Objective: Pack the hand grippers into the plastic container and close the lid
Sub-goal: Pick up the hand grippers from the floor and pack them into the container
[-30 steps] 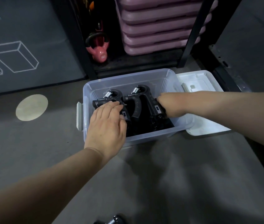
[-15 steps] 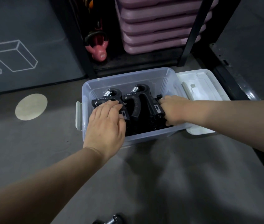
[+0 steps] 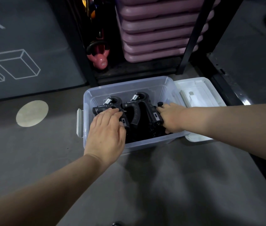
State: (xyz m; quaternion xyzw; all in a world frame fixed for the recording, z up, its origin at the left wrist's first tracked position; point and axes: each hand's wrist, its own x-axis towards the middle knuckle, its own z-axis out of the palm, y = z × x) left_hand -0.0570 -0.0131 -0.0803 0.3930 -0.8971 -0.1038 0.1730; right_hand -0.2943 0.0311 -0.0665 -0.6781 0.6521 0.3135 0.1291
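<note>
The left hand [image 3: 106, 132] reached forward palm down, fingers straight and together, resting on the left gripper [image 3: 111, 103]. The right hand [image 3: 172, 118] reached in from the right, fingers bent down against the right gripper [image 3: 141, 101]; a grip could not be confirmed. Both grippers, two in count, stood side by side inside one clear container [image 3: 129, 86] on the floor [image 3: 161, 185]. One white lid [image 3: 199, 95] lay just beside the container, on its right.

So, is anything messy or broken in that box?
Nothing looks broken or spilled. The black hand grippers stand side by side in the clear plastic container; its white lid lies on the floor beside it, not yet on.
</note>
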